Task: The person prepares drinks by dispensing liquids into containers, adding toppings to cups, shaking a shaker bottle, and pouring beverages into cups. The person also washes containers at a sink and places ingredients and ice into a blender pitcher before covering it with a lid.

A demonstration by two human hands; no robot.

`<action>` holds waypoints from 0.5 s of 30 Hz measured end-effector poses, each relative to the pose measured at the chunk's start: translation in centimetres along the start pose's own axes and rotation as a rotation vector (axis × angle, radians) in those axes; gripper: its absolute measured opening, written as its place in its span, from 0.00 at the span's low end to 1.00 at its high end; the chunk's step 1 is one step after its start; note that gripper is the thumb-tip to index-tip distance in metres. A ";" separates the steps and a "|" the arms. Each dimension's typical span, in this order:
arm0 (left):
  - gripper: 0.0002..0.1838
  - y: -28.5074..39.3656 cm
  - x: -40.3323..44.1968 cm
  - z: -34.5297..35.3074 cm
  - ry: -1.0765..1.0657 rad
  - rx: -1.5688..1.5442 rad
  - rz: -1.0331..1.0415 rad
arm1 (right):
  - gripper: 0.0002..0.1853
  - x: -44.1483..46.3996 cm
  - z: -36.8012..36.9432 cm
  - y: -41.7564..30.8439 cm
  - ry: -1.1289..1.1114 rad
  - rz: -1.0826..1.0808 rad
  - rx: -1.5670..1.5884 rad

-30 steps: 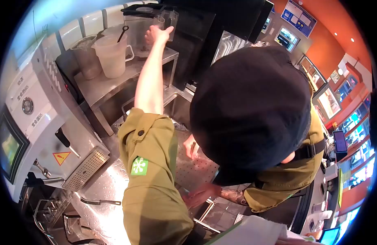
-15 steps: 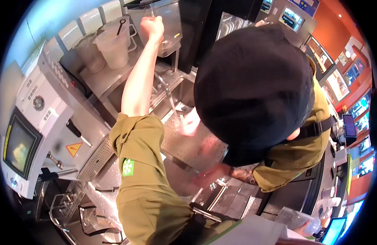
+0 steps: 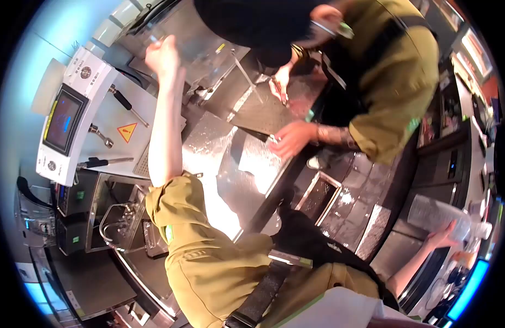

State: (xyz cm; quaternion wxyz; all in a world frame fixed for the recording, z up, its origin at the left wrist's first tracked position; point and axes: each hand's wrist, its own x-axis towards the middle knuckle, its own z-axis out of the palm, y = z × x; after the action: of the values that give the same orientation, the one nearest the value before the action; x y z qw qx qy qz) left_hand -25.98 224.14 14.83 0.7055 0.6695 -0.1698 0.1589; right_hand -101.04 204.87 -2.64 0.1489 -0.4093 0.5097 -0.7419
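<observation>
My left hand (image 3: 164,59) is raised at the end of my outstretched arm, in front of a large clear container (image 3: 195,41). Its fingers are closed, and a small pale thing shows blurrily at their tips; I cannot make out what it is. Low on the right, my right hand (image 3: 442,235) grips a clear plastic bottle (image 3: 435,214), which lies tilted on its side with a white cap end (image 3: 482,230) pointing right.
A co-worker in a dark cap (image 3: 247,22) leans in from the upper right, both hands over a perforated metal drain tray (image 3: 263,115). A white machine with a screen (image 3: 66,120) and steam wands stands left. A wet steel counter (image 3: 208,145) lies between us.
My view has turned, bringing the right hand and bottle more fully into sight. The co-worker's head is now higher in view, and both their hands show over the tray. My left hand stays raised.
</observation>
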 end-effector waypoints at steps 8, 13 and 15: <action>0.05 7.1 -18.6 -11.6 -0.003 0.023 0.069 | 0.40 3.9 -9.2 6.1 -0.058 -0.066 0.071; 0.18 12.4 -31.9 -18.3 0.122 0.514 0.085 | 0.49 4.3 -14.1 3.2 -0.100 -0.096 -0.062; 0.22 14.7 -37.7 -19.0 0.012 0.650 0.115 | 0.52 5.7 -16.3 3.1 -0.130 -0.080 -0.129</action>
State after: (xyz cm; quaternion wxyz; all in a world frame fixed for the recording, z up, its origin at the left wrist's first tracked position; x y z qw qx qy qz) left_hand -65.73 243.97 10.00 0.4459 0.8479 -0.1436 0.2482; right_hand -117.62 210.23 -5.12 0.1251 -0.4852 0.5290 -0.6849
